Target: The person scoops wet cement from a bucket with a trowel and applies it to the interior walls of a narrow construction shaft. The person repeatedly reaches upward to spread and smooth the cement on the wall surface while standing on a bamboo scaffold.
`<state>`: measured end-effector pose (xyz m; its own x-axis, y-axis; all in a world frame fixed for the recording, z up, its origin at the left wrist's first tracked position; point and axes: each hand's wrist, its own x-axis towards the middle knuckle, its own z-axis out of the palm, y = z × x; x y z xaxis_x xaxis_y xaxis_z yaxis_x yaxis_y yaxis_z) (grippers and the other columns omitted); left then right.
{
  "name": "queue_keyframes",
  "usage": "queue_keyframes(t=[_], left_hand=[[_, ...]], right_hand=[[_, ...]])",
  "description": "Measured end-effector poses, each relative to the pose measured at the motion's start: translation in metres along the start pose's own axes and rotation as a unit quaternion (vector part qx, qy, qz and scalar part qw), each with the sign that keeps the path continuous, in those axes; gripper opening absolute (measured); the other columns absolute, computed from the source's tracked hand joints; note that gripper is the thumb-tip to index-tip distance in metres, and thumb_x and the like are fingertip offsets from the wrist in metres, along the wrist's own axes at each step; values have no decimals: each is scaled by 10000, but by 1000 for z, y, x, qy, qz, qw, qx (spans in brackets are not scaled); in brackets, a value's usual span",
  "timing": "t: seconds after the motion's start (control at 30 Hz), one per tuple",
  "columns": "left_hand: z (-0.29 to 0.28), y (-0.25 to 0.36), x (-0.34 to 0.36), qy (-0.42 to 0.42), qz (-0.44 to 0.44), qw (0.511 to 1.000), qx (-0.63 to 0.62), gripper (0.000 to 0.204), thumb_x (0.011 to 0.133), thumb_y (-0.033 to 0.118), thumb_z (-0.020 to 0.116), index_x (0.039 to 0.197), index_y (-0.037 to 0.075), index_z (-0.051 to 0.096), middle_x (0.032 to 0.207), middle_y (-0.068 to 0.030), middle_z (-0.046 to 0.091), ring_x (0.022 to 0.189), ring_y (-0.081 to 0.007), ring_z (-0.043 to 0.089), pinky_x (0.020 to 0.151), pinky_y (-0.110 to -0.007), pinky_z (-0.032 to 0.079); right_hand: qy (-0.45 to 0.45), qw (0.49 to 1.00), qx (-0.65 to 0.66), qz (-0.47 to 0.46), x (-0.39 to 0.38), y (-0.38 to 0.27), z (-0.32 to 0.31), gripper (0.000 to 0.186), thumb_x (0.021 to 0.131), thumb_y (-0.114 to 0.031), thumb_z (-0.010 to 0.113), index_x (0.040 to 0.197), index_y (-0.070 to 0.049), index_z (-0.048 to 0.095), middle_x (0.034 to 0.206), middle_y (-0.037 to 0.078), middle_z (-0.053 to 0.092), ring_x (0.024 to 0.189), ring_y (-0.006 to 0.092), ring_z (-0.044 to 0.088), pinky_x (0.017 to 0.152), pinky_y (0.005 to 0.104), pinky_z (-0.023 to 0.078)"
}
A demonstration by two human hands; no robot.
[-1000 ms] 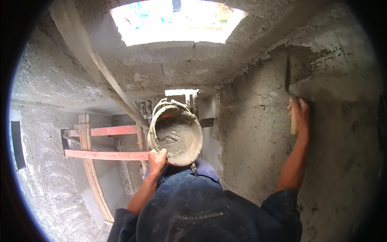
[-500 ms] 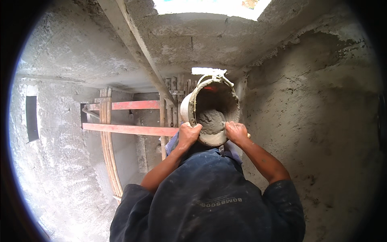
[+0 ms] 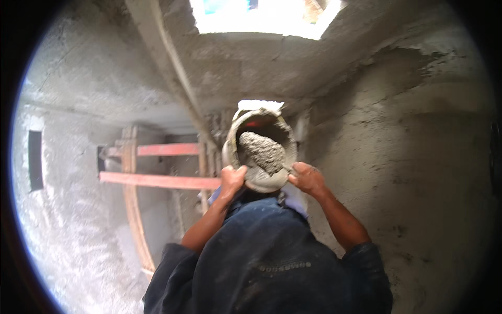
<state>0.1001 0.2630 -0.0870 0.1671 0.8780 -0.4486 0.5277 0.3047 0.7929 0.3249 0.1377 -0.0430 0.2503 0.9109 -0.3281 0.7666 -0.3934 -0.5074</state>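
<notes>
A mortar-crusted bucket is tipped with its mouth toward me, close in front of my waist. My left hand is closed on the left of its near rim, thumb over the edge. At the right of the rim, my right hand is closed round the handle of a trowel, mostly hidden by the fingers. Wet grey mortar lies heaped on the trowel's blade inside the bucket's mouth, covering most of the blade. A pale, crusted handle piece sits at the bucket's far rim.
Two red beams and upright wooden poles stand to the left. A long beam slants down from the upper left. Rough plastered wall rises close on my right. A bright opening shows at the top.
The mortar on the trowel has risen and turned inside the bucket, showing a larger, rougher heap. Bucket and hands sit slightly lower and further left in view. My left hand keeps its hold.
</notes>
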Motion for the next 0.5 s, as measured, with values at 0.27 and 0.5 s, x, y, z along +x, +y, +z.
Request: queue_keyframes(t=[0.27,0.5], left_hand=[[12,-19,20,16,10,996,-84,353,703,207,620,516,-58,479,450,-36,416,467,-98,407,418,-356,339],[6,-1,11,-5,12,994,-110,301,711,162,592,538,-63,491,468,-28,456,467,-99,417,424,-344,335]], right_hand=[[40,992,-58,-104,-4,-70,-208,254,800,-246,612,928,-27,622,773,102,615,616,195,604,565,339,505],[133,930,341,15,-3,-28,-340,376,850,-313,575,1099,-32,579,668,17,561,499,71,491,438,251,447]])
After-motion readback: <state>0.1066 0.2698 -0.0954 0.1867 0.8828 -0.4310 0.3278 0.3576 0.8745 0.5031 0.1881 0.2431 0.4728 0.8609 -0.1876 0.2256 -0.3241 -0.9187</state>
